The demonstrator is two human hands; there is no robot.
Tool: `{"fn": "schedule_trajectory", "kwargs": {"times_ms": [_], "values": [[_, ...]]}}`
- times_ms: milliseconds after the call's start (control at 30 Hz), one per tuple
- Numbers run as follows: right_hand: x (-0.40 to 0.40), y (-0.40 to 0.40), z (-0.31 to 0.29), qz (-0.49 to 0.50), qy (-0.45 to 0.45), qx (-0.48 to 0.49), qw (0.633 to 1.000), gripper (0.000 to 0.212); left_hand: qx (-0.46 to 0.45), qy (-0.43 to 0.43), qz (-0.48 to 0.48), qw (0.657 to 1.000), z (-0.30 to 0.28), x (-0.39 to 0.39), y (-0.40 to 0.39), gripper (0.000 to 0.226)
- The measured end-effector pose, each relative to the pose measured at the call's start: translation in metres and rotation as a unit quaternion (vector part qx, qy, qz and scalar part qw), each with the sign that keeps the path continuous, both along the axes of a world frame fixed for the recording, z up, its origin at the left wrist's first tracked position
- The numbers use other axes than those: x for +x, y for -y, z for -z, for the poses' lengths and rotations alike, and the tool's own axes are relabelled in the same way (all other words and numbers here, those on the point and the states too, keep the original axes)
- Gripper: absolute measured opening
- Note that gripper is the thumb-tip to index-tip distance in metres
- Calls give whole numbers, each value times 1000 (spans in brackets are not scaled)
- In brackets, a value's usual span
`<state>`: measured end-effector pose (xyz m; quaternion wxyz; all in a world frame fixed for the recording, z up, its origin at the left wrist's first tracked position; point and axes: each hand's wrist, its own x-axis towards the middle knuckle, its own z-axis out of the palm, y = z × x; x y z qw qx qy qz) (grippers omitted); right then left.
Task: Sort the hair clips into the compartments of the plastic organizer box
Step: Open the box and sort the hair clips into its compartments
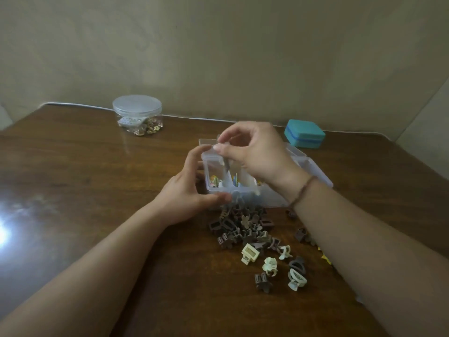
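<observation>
My right hand (252,152) pinches a thin clip (227,164) pointing straight down into the clear box (245,188), my left hand (192,190) holds the box's side, and the clip's top hides behind my fingers.

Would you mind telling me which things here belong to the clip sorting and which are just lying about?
Part of the job:
organizer box
pile of hair clips
left hand, steadying the box
right hand, pinching a thin dark piece over the box

Just lying about:
lidded clear jar
teal case
</observation>
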<state>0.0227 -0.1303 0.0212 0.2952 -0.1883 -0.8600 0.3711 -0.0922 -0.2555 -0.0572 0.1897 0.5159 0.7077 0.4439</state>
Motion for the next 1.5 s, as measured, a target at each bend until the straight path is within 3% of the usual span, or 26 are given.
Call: {"fn": "schedule_trajectory", "kwargs": {"times_ms": [133,267,400,600,700,800,933,1133,1300,1433,1500], "values": [[-13,1,24,-5,148,114,982,9,-3,1,10,1000,0,-1,0,108],[1,-5,11,7,108,167,980,12,-4,2,7,1000,1,-2,-1,108],[48,-24,-21,23,71,157,985,5,-7,3,3,1000,0,1,-1,109],[168,-17,-13,-34,198,205,958,15,-11,3,-10,1000,-2,3,-2,114],[217,-9,9,-80,267,261,924,14,-10,3,-15,1000,-2,4,-2,112],[253,-10,29,-106,276,316,902,26,-15,2,-16,1000,-3,6,-1,118],[272,-12,45,-106,264,332,899,29,-11,-2,-23,1000,-6,10,-1,109],[251,-11,53,-95,153,356,917,18,-11,-6,-23,1000,-6,10,-1,106],[168,-13,17,-46,47,222,973,20,-11,-8,-15,1000,-1,2,-1,107],[80,-16,3,7,-15,146,989,15,-12,-1,-6,1000,-1,1,0,110],[43,-21,8,23,8,122,992,12,-6,-4,-7,1000,0,1,0,108]]}}
